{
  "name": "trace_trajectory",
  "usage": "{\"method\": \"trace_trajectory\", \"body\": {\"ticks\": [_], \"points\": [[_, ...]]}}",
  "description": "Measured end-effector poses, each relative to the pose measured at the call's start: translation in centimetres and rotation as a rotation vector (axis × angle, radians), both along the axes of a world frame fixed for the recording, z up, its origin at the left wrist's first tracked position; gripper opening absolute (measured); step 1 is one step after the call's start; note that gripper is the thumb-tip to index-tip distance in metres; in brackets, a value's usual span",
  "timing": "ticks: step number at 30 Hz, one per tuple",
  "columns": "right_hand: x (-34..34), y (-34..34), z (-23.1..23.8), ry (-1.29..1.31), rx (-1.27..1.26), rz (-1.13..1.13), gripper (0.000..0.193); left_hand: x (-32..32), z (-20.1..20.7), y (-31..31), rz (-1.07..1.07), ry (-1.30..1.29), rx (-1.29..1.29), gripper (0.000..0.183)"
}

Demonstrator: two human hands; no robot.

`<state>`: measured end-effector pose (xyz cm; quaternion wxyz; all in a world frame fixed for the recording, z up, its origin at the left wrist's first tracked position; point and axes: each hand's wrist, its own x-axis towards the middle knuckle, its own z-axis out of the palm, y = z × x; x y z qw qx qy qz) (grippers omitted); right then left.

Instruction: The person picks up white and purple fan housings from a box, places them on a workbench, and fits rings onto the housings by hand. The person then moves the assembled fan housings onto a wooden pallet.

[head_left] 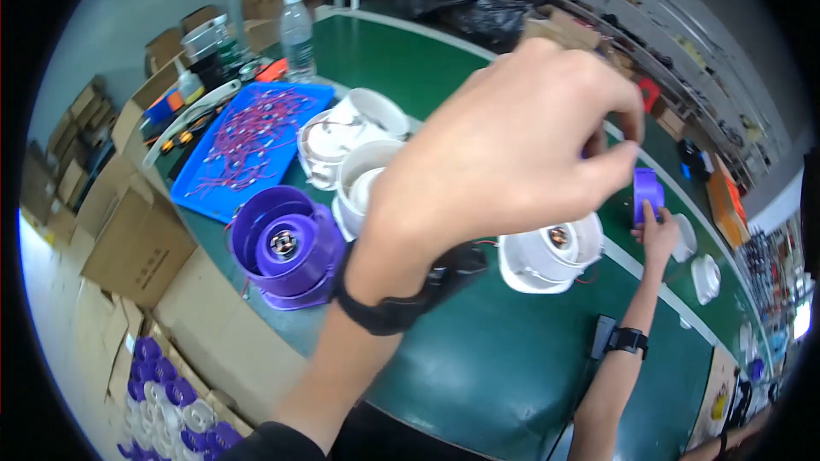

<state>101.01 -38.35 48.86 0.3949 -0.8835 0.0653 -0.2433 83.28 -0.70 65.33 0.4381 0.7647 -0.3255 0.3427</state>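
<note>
Fingers (626,101) on the worker's left hand (512,141) curl in narrow; I can't tell if they hold anything. Over to its right, the right hand (656,232) holds a round purple plastic part (647,186). A wide purple plastic tub (313,258) sits left of both.

Black is what we wear

Our left hand (512,154) and right hand (658,235) are bare. A black fabric sleeve (273,446) covers our left arm (320,388) low down. A broad black strap (369,314) circles our left wrist (376,273), a glossy dark piece (454,273) showing beside it. A black, watch-like band (630,341) wraps our right wrist (639,321); whether the black rectangular block (603,337) with a thin dark cable (565,428) is attached, we cannot tell.
</note>
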Motion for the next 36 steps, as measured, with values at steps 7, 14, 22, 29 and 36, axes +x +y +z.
{"method": "trace_trajectory", "body": {"ticks": [7,14,22,29,36], "points": [[1.6,3.4,-2.7,-0.019,-0.52,-0.033,0.043,1.4,-0.3,0.0,0.111,0.025,-0.019,0.017],[1.4,3.3,-3.4,0.05,-0.327,0.292,0.036,2.2,-0.9,-1.9,0.096,0.032,0.047,0.019],[-5.3,5.9,5.3,0.076,-0.117,0.681,0.04,1.3,-0.5,-2.3,0.053,0.079,0.128,0.022],[-14.6,13.7,10.5,0.371,-0.428,1.064,0.044,1.9,-0.6,-3.3,-0.062,0.126,0.184,0.025],[-15.9,15.1,9.3,0.507,-0.655,0.981,0.035,1.1,-0.7,-4.4,-0.117,0.107,0.255,0.019]]}}
